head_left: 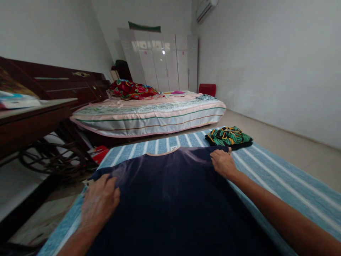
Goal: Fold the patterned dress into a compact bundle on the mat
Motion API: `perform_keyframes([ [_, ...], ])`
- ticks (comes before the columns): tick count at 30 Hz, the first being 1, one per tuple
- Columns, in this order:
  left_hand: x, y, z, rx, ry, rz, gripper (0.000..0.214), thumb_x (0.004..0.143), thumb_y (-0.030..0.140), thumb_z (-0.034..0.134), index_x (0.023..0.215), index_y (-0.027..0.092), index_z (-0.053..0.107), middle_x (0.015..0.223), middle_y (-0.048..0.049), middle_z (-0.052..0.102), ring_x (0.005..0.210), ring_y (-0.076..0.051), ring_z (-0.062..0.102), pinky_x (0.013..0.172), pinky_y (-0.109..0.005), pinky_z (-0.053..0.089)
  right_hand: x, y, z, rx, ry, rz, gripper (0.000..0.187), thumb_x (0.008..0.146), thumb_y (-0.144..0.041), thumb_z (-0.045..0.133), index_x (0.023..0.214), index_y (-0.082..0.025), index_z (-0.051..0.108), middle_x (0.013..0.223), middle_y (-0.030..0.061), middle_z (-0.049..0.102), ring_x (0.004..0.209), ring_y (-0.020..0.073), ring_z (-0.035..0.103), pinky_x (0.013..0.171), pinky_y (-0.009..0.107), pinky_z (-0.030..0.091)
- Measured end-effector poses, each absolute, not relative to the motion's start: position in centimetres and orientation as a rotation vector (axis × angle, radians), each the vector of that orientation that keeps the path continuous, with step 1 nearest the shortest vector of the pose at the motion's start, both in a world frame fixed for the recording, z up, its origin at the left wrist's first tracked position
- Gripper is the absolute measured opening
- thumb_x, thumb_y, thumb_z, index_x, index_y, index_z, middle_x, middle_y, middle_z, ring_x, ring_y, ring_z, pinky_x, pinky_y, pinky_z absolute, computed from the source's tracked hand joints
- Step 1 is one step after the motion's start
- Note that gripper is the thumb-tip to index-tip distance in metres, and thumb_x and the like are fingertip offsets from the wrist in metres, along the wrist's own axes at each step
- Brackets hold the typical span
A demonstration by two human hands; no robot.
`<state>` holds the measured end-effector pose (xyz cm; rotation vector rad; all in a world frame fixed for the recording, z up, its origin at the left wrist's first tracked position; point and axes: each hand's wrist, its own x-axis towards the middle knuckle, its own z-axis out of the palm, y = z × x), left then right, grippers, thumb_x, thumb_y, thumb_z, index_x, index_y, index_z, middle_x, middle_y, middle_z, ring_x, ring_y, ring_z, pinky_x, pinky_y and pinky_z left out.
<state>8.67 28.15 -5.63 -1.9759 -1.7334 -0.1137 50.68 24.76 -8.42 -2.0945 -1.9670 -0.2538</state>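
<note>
A dark navy shirt (165, 199) lies spread out in front of me, its light-edged neckline facing away. My left hand (99, 199) is at the shirt's left sleeve, fingers curled down onto the cloth. At the right sleeve, my right hand (223, 163) has its fingers closed on the fabric near the pale cuff. Beneath the shirt is a blue and white striped cover (269, 174). Just beyond my right hand sits a folded stack of clothes (230, 137) with a green, black and yellow pattern on top.
A bed with a striped bedspread (160, 115) stands ahead, a red floral blanket (133, 89) heaped on it. To the left are a wooden table (34, 113) and a dark wheeled metal frame (53, 156). A pale wardrobe (160, 64) lines the back.
</note>
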Motion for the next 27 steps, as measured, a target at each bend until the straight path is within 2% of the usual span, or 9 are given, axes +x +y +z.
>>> perform_keyframes([
  [3,11.3,29.6,-6.7,-2.22,-1.684,-0.075,0.048,0.082,0.033,0.027,0.11,0.012,0.059,0.131,-0.0127,0.051,0.121,-0.025,0.045,0.101,-0.036,0.036,48.1,26.9,-7.4,-2.001,-2.014,-0.053,0.027,0.09,-0.021,0.039,0.102,-0.021,0.063,0.105,0.0086,0.063,0.099,0.019,0.055,0.085,0.028,0.037],
  [6,13.0,31.9,-8.2,-2.322,-1.808,-0.018,0.048,0.085,0.032,0.028,0.116,0.009,0.057,0.132,-0.0134,0.05,0.123,-0.022,0.044,0.104,-0.032,0.034,46.8,31.0,-7.1,-2.073,-1.918,0.108,0.023,0.088,-0.022,0.045,0.101,-0.019,0.063,0.101,0.0103,0.065,0.094,0.0198,0.06,0.078,0.028,0.042],
  [10,13.5,34.2,-9.5,-2.319,-1.953,0.037,0.051,0.089,0.035,0.025,0.123,0.007,0.051,0.134,-0.0167,0.047,0.127,-0.024,0.04,0.104,-0.036,0.034,45.8,37.0,-7.9,-2.183,-1.735,0.476,0.026,0.089,-0.031,0.05,0.107,-0.015,0.059,0.079,0.004,0.067,0.067,0.0142,0.064,0.063,0.027,0.048],
  [13,13.4,35.4,-9.8,-2.327,-1.962,0.005,0.05,0.09,0.036,0.024,0.123,0.009,0.049,0.134,-0.0159,0.047,0.127,-0.024,0.04,0.103,-0.037,0.034,44.6,40.1,-8.9,-2.241,-1.632,0.739,0.031,0.091,-0.04,0.049,0.099,-0.012,0.059,0.077,0.001,0.064,0.06,0.0101,0.06,0.058,0.026,0.051],
  [16,13.7,37.1,-9.3,-2.296,-1.919,-0.059,0.043,0.09,0.032,0.026,0.117,0.011,0.053,0.131,-0.0141,0.05,0.122,-0.024,0.045,0.099,-0.036,0.038,43.6,41.7,-9.6,-2.283,-1.569,0.882,0.029,0.088,-0.038,0.054,0.086,-0.01,0.062,0.072,0.0025,0.064,0.056,0.0096,0.059,0.054,0.024,0.05],
  [19,14.4,39.8,-8.5,-2.219,-1.95,-0.043,0.035,0.085,0.028,0.038,0.112,0.013,0.055,0.121,-0.0137,0.056,0.112,-0.027,0.052,0.091,-0.038,0.044,43.2,42.5,-9.8,-2.294,-1.546,0.905,0.028,0.084,-0.031,0.059,0.07,-0.007,0.065,0.051,0.0055,0.061,0.045,0.0118,0.056,0.043,0.021,0.045],
  [21,14.9,42.0,-7.9,-2.217,-2.04,-0.02,0.041,0.08,0.026,0.045,0.118,0.013,0.052,0.122,-0.015,0.056,0.11,-0.028,0.054,0.088,-0.037,0.045,43.2,42.7,-9.8,-2.28,-1.556,0.865,0.029,0.083,-0.028,0.059,0.064,-0.007,0.065,0.043,0.0057,0.058,0.04,0.0127,0.055,0.041,0.02,0.043],
  [23,15.1,44.2,-7.5,-2.256,-2.141,0.012,0.046,0.075,0.024,0.051,0.12,0.015,0.053,0.121,-0.0134,0.058,0.109,-0.027,0.055,0.086,-0.034,0.046,43.3,42.8,-9.7,-2.257,-1.581,0.789,0.029,0.083,-0.027,0.056,0.063,-0.009,0.065,0.041,0.0049,0.057,0.039,0.0124,0.055,0.042,0.02,0.043],
  [27,15.0,46.6,-7.0,-2.271,-2.226,0.056,0.032,0.067,0.02,0.059,0.098,0.014,0.066,0.102,-0.0111,0.067,0.097,-0.025,0.061,0.078,-0.029,0.048,43.2,42.9,-9.3,-2.246,-1.634,0.601,0.019,0.08,-0.023,0.056,0.072,-0.01,0.066,0.049,0.0052,0.062,0.043,0.013,0.058,0.049,0.021,0.046],
])
